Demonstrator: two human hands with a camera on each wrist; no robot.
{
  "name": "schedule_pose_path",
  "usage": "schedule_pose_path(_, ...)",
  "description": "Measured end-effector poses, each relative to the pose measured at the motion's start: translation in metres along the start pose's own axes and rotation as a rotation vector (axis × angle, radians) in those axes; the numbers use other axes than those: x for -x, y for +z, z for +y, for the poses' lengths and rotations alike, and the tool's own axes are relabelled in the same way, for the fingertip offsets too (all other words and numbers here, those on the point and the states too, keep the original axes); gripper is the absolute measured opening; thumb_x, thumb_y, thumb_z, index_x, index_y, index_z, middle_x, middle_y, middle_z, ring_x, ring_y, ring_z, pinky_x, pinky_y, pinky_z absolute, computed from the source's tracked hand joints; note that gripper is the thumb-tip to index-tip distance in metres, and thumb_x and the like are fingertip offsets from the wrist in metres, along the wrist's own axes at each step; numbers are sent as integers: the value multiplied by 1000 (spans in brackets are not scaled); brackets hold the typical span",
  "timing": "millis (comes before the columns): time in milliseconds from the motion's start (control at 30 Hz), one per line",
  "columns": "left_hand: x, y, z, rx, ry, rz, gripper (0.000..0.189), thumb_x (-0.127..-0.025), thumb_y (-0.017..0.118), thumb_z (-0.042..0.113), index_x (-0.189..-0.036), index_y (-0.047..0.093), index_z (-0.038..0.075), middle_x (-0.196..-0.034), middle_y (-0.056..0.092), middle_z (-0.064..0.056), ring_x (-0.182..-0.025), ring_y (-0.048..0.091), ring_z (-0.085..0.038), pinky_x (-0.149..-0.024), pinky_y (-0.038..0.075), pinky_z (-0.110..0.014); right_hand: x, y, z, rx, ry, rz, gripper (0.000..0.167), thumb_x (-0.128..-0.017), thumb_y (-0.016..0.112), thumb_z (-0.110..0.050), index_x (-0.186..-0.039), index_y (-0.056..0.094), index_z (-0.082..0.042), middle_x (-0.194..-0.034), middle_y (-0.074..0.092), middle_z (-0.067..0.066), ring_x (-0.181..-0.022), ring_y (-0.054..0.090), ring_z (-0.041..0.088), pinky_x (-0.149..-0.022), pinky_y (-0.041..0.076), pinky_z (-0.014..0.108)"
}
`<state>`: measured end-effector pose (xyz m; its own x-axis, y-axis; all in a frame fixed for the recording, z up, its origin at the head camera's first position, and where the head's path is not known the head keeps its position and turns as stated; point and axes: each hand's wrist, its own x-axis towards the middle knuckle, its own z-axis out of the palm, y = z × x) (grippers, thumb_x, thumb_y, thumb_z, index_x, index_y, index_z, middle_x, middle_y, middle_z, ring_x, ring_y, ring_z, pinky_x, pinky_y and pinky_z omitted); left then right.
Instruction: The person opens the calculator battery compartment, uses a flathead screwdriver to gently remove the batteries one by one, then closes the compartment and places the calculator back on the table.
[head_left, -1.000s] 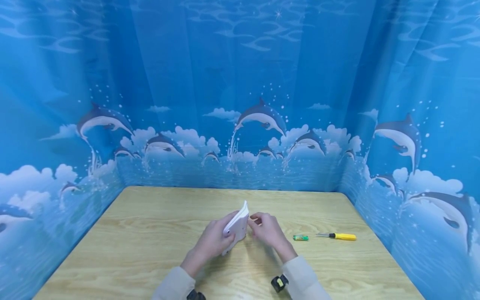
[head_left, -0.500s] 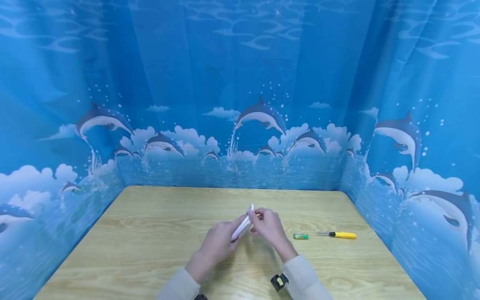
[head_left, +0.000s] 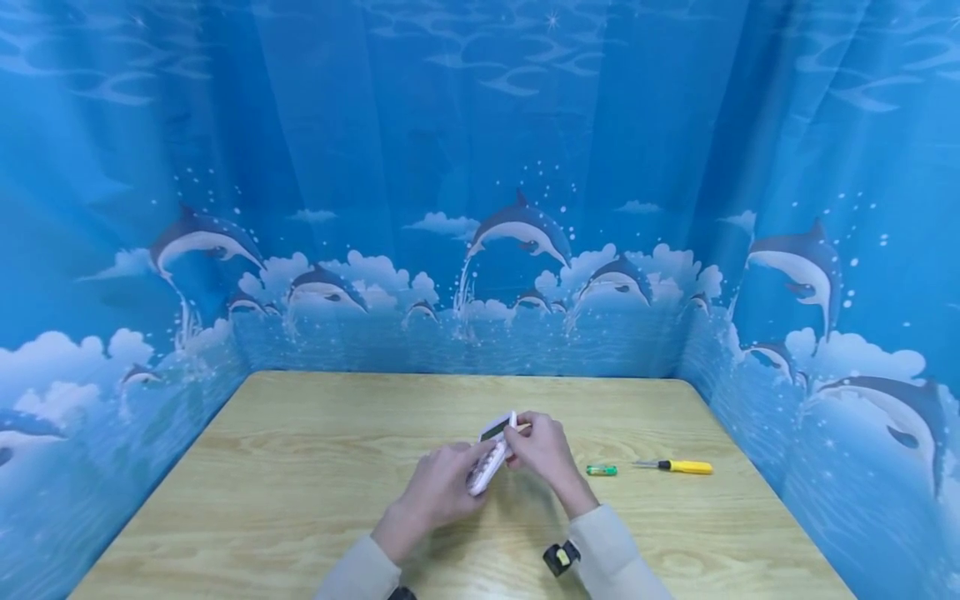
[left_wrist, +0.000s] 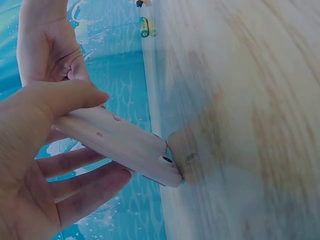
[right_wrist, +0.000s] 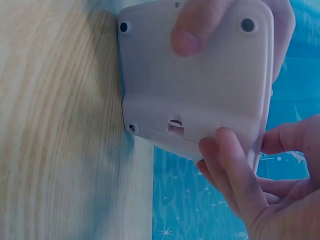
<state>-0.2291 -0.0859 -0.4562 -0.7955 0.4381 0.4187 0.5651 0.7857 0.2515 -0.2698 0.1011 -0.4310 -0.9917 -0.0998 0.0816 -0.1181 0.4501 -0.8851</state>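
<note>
A white calculator (head_left: 486,472) is held tilted above the table, its screen and keys toward the head camera. My left hand (head_left: 438,492) grips its lower part, thumb on one face and fingers on the other. My right hand (head_left: 545,454) pinches the screen end between thumb and fingers. From the right wrist view, the calculator's underside (right_wrist: 210,85) shows dark round feet and a battery cover with a small latch slot (right_wrist: 175,125). Two right fingertips (right_wrist: 227,137) rest on that underside near the cover. One lower edge (left_wrist: 172,180) is at or close to the tabletop.
Right of my hands, a green battery (head_left: 602,471) lies on the wooden table (head_left: 315,442). Beside it lies a screwdriver (head_left: 686,467) with a yellow handle and a thin metal shaft. A blue dolphin-print curtain (head_left: 480,167) surrounds the table's back and sides.
The calculator has turned from showing its back to showing its screen and keys to the head camera. My right hand has moved from beside its edge to a grip on the screen end.
</note>
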Motion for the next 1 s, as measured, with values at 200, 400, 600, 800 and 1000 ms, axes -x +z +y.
schedule_pose_path(200, 1, -2, 0, 16, -24, -88, 77, -65, 91, 31, -137, 65, 17, -115, 76, -8, -87, 71, -17, -67, 56, -24, -2, -2, 4, 9, 29, -1, 35, -86, 61, -4, -117, 63, 13, -87, 75, 20, -59, 72, 24, -60, 66, 41)
schedule_pose_path(400, 2, -12, -7, 195, -99, -196, 84, -72, 86, 60, -139, 64, 15, -129, 72, -5, -105, 70, -19, -86, 59, -32, -4, -3, 6, 9, 44, -13, 37, -86, 59, -3, -120, 62, 12, -95, 74, 22, -59, 69, 17, -63, 66, 43)
schedule_pose_path(600, -1, -19, -18, 271, -176, -212, 69, -84, 78, 56, -135, 67, 11, -128, 73, -10, -101, 71, -24, -81, 60, -35, -3, -3, 6, -9, 43, -37, 35, -89, 60, -1, -120, 62, 12, -93, 74, 22, -57, 67, 16, -64, 66, 45)
schedule_pose_path(800, 0, -20, -29, 343, -327, -168, 46, -90, 77, 25, -131, 67, 6, -129, 71, -15, -103, 69, -27, -84, 61, -46, 0, -3, 3, -7, 45, -72, 34, -91, 59, -1, -123, 60, 12, -97, 72, 22, -62, 67, 17, -64, 66, 43)
schedule_pose_path(1000, 0, -23, -39, 409, -438, -144, 41, -90, 77, 16, -126, 66, 0, -128, 69, -21, -106, 69, -33, -92, 61, -51, -1, -3, 1, -8, 44, -97, 32, -93, 58, -1, -123, 60, 10, -101, 69, 21, -68, 67, 18, -64, 66, 41)
